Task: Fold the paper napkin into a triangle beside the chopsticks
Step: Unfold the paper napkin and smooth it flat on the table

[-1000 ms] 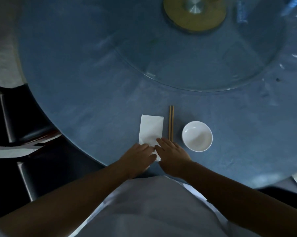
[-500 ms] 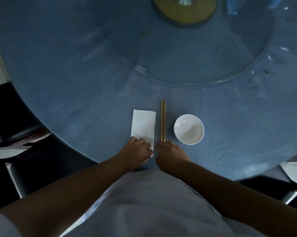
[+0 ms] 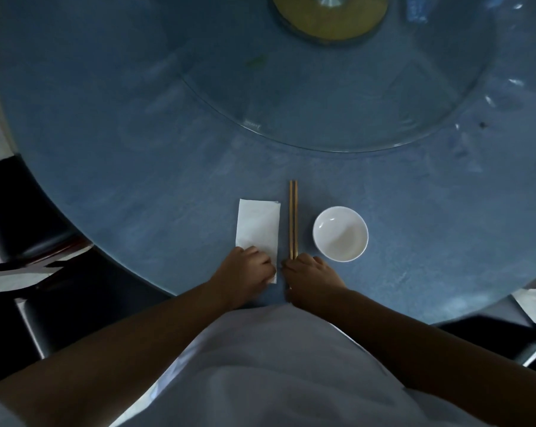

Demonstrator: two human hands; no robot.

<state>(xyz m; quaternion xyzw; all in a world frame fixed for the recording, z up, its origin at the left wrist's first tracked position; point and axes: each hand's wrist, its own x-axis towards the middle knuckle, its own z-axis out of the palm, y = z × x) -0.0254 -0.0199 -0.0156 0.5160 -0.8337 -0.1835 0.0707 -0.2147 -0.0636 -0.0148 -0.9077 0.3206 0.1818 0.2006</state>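
The white paper napkin (image 3: 257, 226) lies as a long rectangle on the blue table, just left of and parallel to the pair of wooden chopsticks (image 3: 293, 217). My left hand (image 3: 245, 272) rests on the napkin's near end with bent fingers pressing it down, and it hides the near left corner. My right hand (image 3: 310, 275) lies on the table beside it. Its fingertips touch the near ends of the chopsticks, and it holds nothing.
A small white bowl (image 3: 340, 234) stands right of the chopsticks. A glass turntable (image 3: 322, 112) with a gold hub (image 3: 330, 16) fills the table's far middle. The table's (image 3: 137, 180) near edge runs just behind my hands. Dark chairs (image 3: 29, 211) stand at left.
My right hand has slid off the napkin to the right, to the chopsticks' near ends. The napkin now lies straighter, parallel to the chopsticks. My left hand stays on its near end.
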